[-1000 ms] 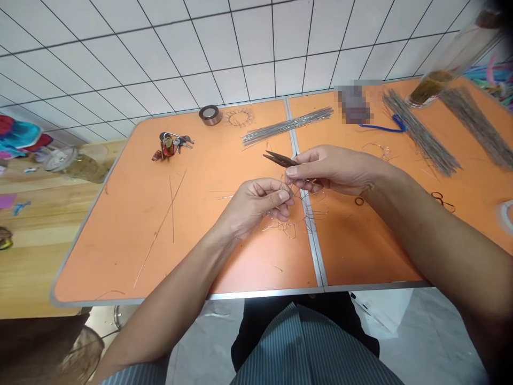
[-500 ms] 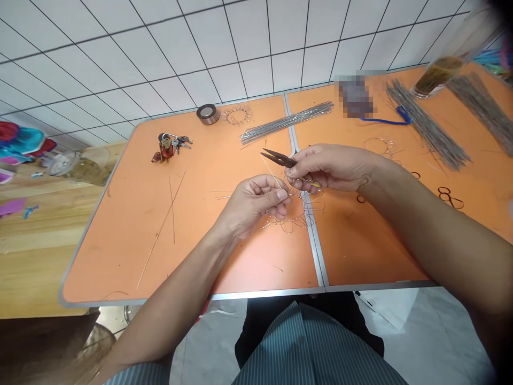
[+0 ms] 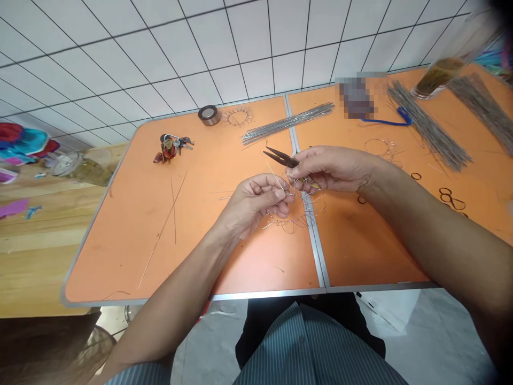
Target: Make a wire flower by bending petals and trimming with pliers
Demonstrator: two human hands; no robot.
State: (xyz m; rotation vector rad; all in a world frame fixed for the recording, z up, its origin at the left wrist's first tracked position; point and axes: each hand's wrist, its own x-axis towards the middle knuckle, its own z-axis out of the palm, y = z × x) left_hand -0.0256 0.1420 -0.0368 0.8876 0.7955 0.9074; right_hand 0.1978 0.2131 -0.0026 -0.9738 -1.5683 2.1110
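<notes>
Pinched between thumb and fingers of my left hand [image 3: 266, 199] is a thin wire, part of a looped wire ring [image 3: 289, 221] that hangs just over the orange table. One straight wire end sticks up from the fingertips toward the pliers. My right hand [image 3: 320, 168] is wrapped round dark needle-nose pliers [image 3: 282, 157] with yellow on the handles. The plier jaws point left, slightly parted, with nothing clearly between them. Part of the ring passes beneath the right fingers, where its contact with them is hard to make out.
The orange table [image 3: 132, 214] bears keys [image 3: 172, 147], a tape roll [image 3: 209, 115], another wire ring [image 3: 239, 116], a wire bundle [image 3: 288, 123], darker bundles [image 3: 430, 125] at right, a blue cord [image 3: 387, 121], black rings [image 3: 451, 198] and a jar [image 3: 435, 77]. Loose wires [image 3: 162, 230] lie at left.
My left fingertips have shifted slightly right along with the wire, and its raised end leans a little differently. The pliers remain in my right hand, almost still.
</notes>
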